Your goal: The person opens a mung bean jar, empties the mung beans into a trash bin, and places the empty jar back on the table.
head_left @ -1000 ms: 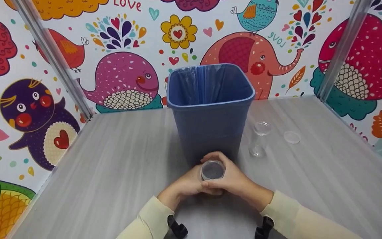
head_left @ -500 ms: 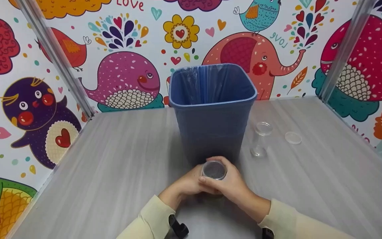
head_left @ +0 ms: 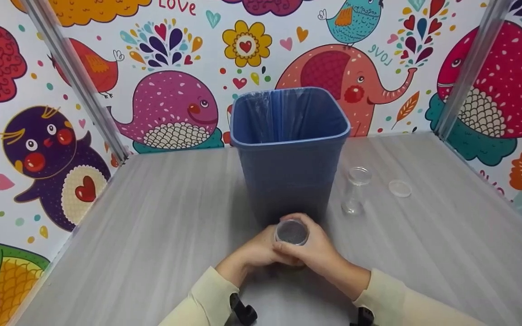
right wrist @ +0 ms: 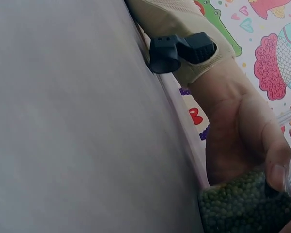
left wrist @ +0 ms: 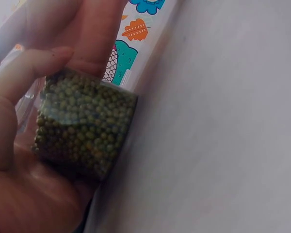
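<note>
A clear jar (head_left: 292,232) is held upright between both hands at the front of the blue bin. Small green beans, like mung beans, fill its lower part (left wrist: 85,124). My left hand (head_left: 257,248) wraps around the jar's body, with its palm (right wrist: 240,133) against the side in the right wrist view. My right hand (head_left: 319,246) grips the jar's round top rim, thumb on the near side and fingers on the far side. Whether a lid sits on that top cannot be told.
A tall blue bin (head_left: 288,181) with a clear liner stands just beyond the hands. To its right are an upright clear jar (head_left: 355,192) and a flat clear round lid (head_left: 399,188) on the grey table (head_left: 170,217). Printed walls with metal posts (head_left: 75,81) enclose the table.
Over the first half second my right hand turned slightly around the jar's top and its forearm dropped a little nearer. Since then the hands and jar have barely moved.
</note>
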The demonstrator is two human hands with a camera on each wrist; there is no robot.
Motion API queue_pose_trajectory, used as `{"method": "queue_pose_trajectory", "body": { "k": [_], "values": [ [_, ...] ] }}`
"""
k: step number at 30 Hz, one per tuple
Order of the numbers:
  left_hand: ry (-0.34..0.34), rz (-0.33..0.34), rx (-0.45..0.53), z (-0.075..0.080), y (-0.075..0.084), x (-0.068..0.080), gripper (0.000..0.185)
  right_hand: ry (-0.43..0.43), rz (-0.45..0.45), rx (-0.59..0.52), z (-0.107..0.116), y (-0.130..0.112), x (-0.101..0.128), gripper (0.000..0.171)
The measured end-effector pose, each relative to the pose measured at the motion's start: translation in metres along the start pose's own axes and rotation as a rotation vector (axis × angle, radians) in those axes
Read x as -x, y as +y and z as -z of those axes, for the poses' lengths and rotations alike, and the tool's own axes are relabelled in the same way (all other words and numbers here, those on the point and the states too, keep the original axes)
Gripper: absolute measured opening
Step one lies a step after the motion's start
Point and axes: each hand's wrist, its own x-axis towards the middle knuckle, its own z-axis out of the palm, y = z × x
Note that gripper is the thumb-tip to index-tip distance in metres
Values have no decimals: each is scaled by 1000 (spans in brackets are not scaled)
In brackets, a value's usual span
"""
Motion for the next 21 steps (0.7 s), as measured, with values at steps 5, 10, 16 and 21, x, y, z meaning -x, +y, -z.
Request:
{"method": "queue_pose_trajectory", "body": {
  "k": [5,10,16,21],
  "values": [
    [14,46,19,-2,1,0,53,-164,21,-64,13,7,-8,58],
    [33,56,42,-4,3,-1,56,-284,59,-131,22,11,-14,58],
    [41,46,69,-4,2,0,58,-283,64,-128,21,12,-14,57],
    [44,50,55,-4,0,0,57,-283,53,-131,20,12,-14,59]
  ]
}}
